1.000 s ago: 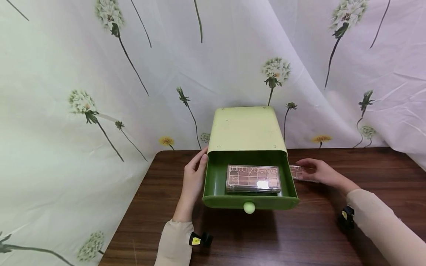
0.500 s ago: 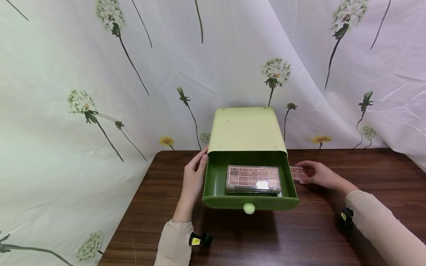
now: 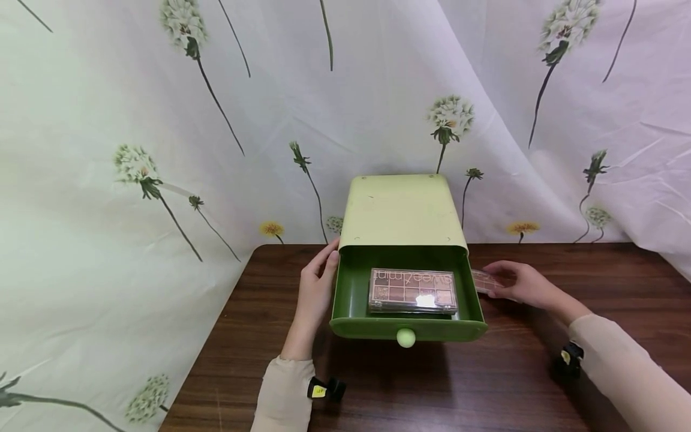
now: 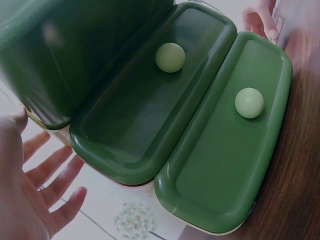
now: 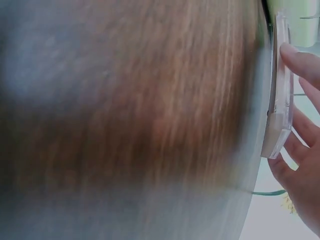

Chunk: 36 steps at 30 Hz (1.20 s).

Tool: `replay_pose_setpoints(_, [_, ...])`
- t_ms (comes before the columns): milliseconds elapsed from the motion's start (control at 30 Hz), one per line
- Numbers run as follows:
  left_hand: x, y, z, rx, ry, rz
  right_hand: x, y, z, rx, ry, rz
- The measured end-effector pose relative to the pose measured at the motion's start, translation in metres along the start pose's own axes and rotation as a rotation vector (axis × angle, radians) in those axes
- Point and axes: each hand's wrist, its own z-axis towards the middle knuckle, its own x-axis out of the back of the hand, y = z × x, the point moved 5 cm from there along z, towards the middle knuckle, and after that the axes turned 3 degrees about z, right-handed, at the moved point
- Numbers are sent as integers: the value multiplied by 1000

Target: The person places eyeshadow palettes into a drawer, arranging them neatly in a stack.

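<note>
A small pale-green drawer cabinet (image 3: 402,210) stands on the table with its top green drawer (image 3: 407,329) pulled out. An eyeshadow palette (image 3: 412,291) with a clear lid lies in that drawer. My left hand (image 3: 315,285) rests against the cabinet's left side; in the left wrist view its fingers (image 4: 57,175) are extended and spread. To the right of the cabinet, my right hand (image 3: 520,285) pinches a second eyeshadow palette (image 3: 486,281) between thumb and fingers. The right wrist view has this palette (image 5: 281,95) edge-on; in the head view the drawer's side hides its left end.
Below the pulled-out drawer, the left wrist view has two shut drawer fronts (image 4: 150,110) with round knobs. The dark wooden table (image 3: 259,324) extends to both sides. Behind it hangs a white cloth (image 3: 243,90) printed with dandelions.
My right hand has shifted slightly along the second palette and a little to the right, still pinching it. My left hand, the drawer and the palette inside keep their places.
</note>
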Motion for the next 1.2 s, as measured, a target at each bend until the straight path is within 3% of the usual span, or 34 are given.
replay_pose_setpoints(400, [-2, -1, 0, 3, 6, 21, 16, -8, -33, -12, 130, 22])
replay_pose_setpoints(700, [-2, -1, -1, 10, 1, 1, 23, -31, -62, 64, 231, 109])
replay_pose_setpoints(933, [-2, -1, 0, 4, 4, 0, 25, -56, -81, 120, 253, 123])
replay_pose_setpoints(1200, [-1, -1, 0, 4, 14, -9, 25, -79, -95, 199, 317, -13])
